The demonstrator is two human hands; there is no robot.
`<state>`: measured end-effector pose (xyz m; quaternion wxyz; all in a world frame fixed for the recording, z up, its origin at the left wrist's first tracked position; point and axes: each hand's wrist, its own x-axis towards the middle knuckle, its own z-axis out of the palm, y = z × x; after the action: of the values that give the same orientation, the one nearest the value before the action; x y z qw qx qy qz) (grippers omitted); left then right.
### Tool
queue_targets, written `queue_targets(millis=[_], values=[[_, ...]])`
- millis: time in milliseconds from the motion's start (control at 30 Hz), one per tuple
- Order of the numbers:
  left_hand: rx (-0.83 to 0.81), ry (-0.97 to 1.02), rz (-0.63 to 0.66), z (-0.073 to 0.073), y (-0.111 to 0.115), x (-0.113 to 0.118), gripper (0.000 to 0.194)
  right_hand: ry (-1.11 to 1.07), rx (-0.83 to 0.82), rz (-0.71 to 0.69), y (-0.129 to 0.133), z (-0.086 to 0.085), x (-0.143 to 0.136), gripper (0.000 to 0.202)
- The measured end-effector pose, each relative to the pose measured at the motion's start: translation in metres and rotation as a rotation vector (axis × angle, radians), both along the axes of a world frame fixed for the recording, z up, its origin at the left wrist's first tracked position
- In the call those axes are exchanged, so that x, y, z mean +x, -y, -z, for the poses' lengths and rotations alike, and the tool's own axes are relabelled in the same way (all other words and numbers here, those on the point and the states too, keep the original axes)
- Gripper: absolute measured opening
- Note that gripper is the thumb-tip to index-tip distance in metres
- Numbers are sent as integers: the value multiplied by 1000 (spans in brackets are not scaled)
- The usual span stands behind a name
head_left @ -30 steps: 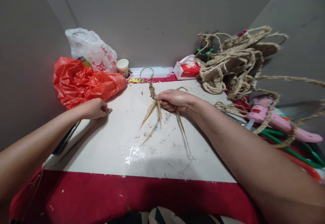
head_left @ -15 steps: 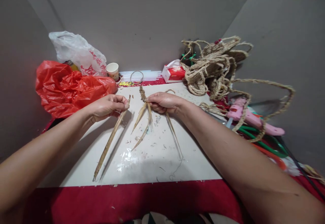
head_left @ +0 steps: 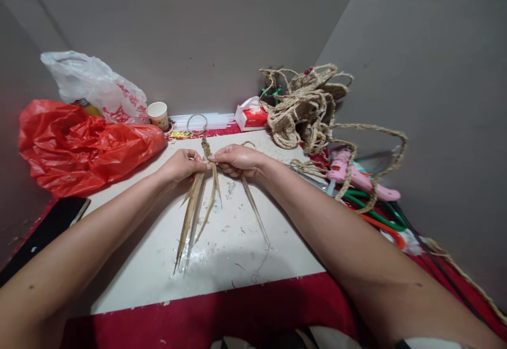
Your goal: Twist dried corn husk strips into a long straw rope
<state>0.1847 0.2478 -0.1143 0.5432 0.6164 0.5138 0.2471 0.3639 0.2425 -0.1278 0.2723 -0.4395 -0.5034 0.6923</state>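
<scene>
The left hand has its thumb and fingers closed in a pinch on the upper end of a long dried leaf strip, which hangs from the fingertips toward the person, just above the desk. Almost touching it, the right hand pinches the near end of a short braided plait between thumb and forefinger, its other fingers curled in. The plait points away from the person, just beyond the meeting fingertips, while its loose strands fan out on the near side, between the two hands. A thin strip runs from beneath the right hand toward the person; whether those curled fingers grip it is hidden. A red plastic bag lies beyond and left of the left hand, and a paper cup stands farther off. A heap of braided rope sits beyond and right of the right hand, with a pink glue gun nearer, to that hand's right.
</scene>
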Motion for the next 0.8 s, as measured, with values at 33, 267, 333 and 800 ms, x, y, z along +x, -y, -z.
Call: queue_targets(millis=[33,267,333,800], values=[[7,-2,3,1,-1,1,40,7,8,5,0,0,0,37],[36,22,82,4,-1,5,32,65,81,9,1,2,-2,37],[-17,50,98,2,0,5,27,83,99,34,2,2,-4,36],[-195,94,-33,2,-3,-2,18,126,100,34,6,-3,-6,32]])
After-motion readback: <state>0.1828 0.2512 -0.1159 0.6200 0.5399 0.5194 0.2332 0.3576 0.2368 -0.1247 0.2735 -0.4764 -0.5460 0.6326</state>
